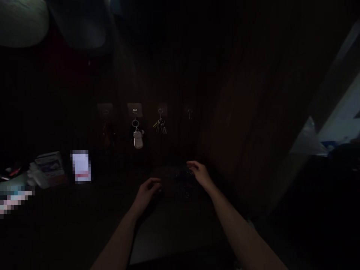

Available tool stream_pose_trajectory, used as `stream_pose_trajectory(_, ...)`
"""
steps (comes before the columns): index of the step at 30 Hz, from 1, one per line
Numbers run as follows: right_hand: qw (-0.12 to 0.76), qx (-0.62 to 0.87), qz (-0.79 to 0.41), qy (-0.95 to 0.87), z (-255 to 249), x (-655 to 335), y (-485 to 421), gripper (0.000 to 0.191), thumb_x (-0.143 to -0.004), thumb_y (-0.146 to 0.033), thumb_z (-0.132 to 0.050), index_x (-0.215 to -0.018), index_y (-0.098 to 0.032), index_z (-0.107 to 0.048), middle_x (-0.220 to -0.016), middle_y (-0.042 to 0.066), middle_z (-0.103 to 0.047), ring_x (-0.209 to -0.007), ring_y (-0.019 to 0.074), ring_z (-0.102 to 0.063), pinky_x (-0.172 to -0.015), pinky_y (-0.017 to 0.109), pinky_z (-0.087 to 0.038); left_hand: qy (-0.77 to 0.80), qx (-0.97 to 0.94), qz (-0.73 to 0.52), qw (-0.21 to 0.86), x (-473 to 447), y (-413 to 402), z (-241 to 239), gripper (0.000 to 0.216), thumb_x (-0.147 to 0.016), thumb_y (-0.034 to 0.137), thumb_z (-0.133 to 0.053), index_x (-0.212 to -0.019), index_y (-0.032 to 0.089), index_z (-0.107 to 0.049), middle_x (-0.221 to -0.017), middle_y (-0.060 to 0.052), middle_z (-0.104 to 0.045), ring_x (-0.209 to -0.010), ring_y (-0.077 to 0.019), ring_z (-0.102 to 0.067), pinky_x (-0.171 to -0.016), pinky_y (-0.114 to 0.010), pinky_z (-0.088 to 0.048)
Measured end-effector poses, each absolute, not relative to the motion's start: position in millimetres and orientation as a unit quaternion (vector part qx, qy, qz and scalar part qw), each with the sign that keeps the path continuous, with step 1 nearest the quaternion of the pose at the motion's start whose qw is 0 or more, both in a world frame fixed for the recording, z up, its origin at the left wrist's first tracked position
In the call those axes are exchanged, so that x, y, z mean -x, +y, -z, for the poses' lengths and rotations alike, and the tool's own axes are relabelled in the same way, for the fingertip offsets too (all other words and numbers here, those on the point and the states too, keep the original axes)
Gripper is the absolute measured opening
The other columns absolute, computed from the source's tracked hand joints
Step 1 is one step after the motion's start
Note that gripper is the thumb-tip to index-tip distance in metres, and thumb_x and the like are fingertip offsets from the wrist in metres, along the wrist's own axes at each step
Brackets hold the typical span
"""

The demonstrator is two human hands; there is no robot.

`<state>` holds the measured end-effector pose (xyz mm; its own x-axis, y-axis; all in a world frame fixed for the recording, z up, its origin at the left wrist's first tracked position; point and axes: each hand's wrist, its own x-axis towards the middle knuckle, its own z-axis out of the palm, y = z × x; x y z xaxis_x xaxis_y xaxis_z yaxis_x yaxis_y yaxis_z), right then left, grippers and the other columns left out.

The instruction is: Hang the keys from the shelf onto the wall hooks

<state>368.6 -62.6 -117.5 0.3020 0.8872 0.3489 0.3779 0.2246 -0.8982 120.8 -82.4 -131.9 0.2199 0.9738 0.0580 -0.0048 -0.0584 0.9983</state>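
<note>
The light is very dim. My left hand (148, 191) is above the surface, its fingers bent loosely to the right and its thumb apart below them. Nothing shows in it. Farther right and a little higher, my right hand (198, 171) reaches left with fingers extended and thumb apart. Close to its thumb lies a dark item with small shiny glints (186, 183); its kind cannot be made out, nor whether the thumb touches it. Both hands are over the dark surface (157, 240) below a row of wall hooks.
On the wall, a bunch of keys (160, 126) and a pale key fob (138, 138) hang from hooks. Right of them is a bare hook (190, 112). A printed box (50, 167) stands at left beside a blurred-out bright rectangle (81, 166). Caps (22, 22) hang upper left.
</note>
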Motion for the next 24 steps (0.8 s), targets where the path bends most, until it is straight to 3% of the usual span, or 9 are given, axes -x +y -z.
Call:
stream_pose_trajectory(7,0.53,0.626,-0.145,-0.553,140.3,-379.1,-77.0,0.035,-0.075,-0.009,-0.037,-0.096,-0.019,-0.063,-0.092,0.004,-0.069,-0.09,0.0156,-0.063,-0.085,0.033,-0.048,0.423,-0.62,-0.474,0.461,-121.7,-81.6,134.6,0.027,-0.069,0.039,-0.06,-0.087,0.019,-0.063,-0.074,0.001,-0.061,-0.066,-0.012,-0.058,-0.064,-0.023,-0.046)
stream_pose_trajectory(13,0.439,0.691,-0.056,-0.572,157.5,-377.3,-83.5,0.045,-0.077,-0.006,-0.037,-0.115,-0.017,-0.056,-0.114,0.008,-0.062,-0.107,0.0175,-0.057,-0.094,0.032,-0.042,0.433,-0.667,-0.481,0.369,-119.3,-83.9,136.4,0.024,-0.075,0.04,-0.055,-0.09,0.022,-0.062,-0.085,0.0,-0.064,-0.077,-0.0143,-0.06,-0.07,-0.023,-0.046)
stream_pose_trajectory(20,0.301,0.697,0.013,-0.651,149.6,-358.4,-91.7,0.037,-0.089,-0.026,-0.037,-0.124,-0.025,-0.051,-0.129,0.006,-0.053,-0.124,0.0238,-0.04,-0.097,0.045,-0.034,0.44,-0.69,-0.456,0.35,-122.3,-87.4,132.9,0.023,-0.076,0.038,-0.053,-0.089,0.022,-0.062,-0.085,0.0,-0.065,-0.079,-0.0149,-0.06,-0.075,-0.025,-0.046)
stream_pose_trajectory(24,0.259,0.671,0.04,-0.693,147.2,-343.3,-95.0,0.034,-0.09,-0.03,-0.038,-0.119,-0.026,-0.057,-0.125,0.006,-0.056,-0.122,0.0247,-0.04,-0.097,0.045,-0.032,0.442,-0.686,-0.452,0.361,-122.5,-86.3,135.7,0.024,-0.076,0.039,-0.054,-0.09,0.021,-0.062,-0.084,0.0,-0.066,-0.077,-0.0145,-0.061,-0.07,-0.024,-0.047)
